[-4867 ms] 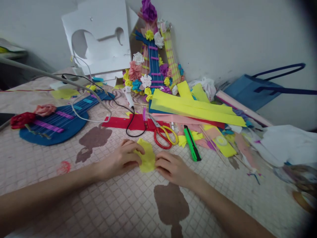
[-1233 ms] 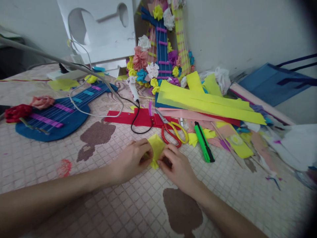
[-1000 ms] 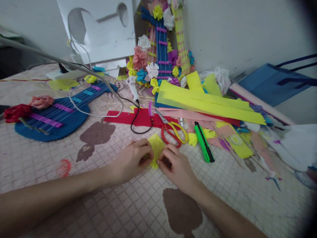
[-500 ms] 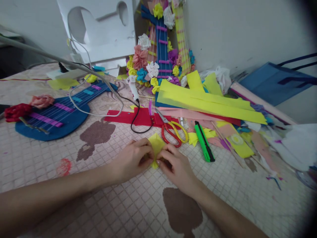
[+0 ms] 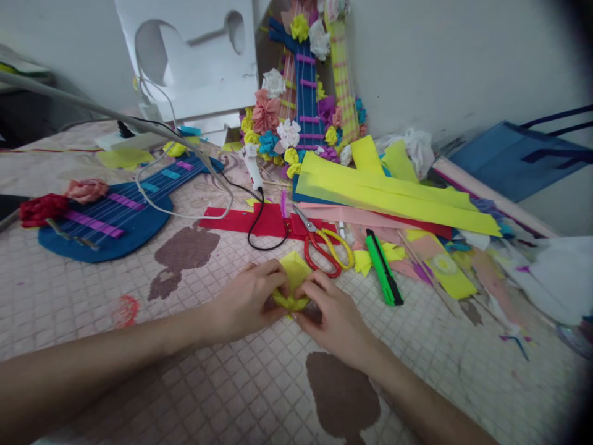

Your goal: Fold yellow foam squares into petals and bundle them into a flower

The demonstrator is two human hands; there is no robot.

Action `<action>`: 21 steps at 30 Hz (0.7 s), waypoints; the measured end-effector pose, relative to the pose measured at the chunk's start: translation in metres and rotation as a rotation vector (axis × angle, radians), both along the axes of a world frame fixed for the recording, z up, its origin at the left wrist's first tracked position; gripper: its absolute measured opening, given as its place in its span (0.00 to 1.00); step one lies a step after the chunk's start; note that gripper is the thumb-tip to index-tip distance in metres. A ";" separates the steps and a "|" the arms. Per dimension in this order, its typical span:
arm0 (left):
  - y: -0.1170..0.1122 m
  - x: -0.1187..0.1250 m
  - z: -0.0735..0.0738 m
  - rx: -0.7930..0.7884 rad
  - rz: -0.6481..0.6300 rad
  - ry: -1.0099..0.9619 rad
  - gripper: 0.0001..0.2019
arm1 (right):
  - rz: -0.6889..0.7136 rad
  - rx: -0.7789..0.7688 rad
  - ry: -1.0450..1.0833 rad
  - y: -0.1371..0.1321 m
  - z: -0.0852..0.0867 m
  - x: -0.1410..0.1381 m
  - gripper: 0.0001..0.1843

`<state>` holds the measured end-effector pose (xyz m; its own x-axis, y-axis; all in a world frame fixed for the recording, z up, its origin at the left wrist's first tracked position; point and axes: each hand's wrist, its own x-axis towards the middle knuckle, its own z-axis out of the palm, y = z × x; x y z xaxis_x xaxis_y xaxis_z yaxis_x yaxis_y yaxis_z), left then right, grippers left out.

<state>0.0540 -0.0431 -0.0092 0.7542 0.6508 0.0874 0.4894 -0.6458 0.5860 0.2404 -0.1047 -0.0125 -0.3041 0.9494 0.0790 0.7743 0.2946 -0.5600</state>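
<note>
Compared with the earliest frame, where it lay flat and wider under both palms, the yellow paper piece [image 5: 293, 271] is now gathered into a smaller, thicker shape, and since half a second ago its lower edge has been pressed a little tighter between the fingertips. From the head view, the left hand [image 5: 244, 303] and the right hand [image 5: 334, 318] meet at the middle of the worktop [image 5: 222, 389], each with its fingers drawn narrow and pinched onto the yellow paper piece from its own side. The piece sits low, touching or just above the surface; I cannot tell which. Its upper corner stands up loose above the fingers, while the lower part is bunched and partly hidden by them. Judging by that, the folding looks partway along: the flat sheet is already creased and gathered, but the raised corner is not yet tucked and nothing fastens the shape. Just beyond the hands lie the red-and-yellow scissors [image 5: 324, 250], untouched, with the green utility knife [image 5: 383, 275] beside them to the right. A red strip [image 5: 231, 219] lies behind, crossed by a black cord [image 5: 254, 230] that runs up to the glue gun [image 5: 252, 168]. Long yellow strips [image 5: 398, 196] are stacked further right. A blue guitar-shaped cutout [image 5: 120, 219] lies well apart on the left, and a flower-covered guitar model [image 5: 306, 99] leans upright against the wall.
</note>
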 end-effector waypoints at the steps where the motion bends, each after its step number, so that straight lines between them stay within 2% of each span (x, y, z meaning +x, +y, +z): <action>1: 0.000 0.000 0.001 0.000 -0.004 0.007 0.06 | 0.004 -0.011 -0.003 0.000 0.001 0.000 0.10; 8: 0.001 -0.001 0.001 -0.008 -0.009 0.016 0.15 | 0.045 -0.081 0.043 0.000 0.009 0.005 0.17; 12: 0.003 -0.002 0.000 -0.023 -0.041 -0.004 0.14 | 0.069 -0.099 0.074 0.001 0.010 0.008 0.08; 14: 0.004 -0.002 0.001 -0.039 -0.056 -0.007 0.14 | 0.068 -0.094 0.086 0.002 0.009 0.008 0.07; 19: 0.004 -0.002 0.004 -0.074 -0.008 -0.034 0.13 | 0.003 -0.079 0.115 0.001 0.004 0.006 0.14; 21: 0.006 -0.003 0.003 -0.103 -0.033 -0.077 0.15 | -0.016 -0.079 0.130 0.000 0.003 0.006 0.18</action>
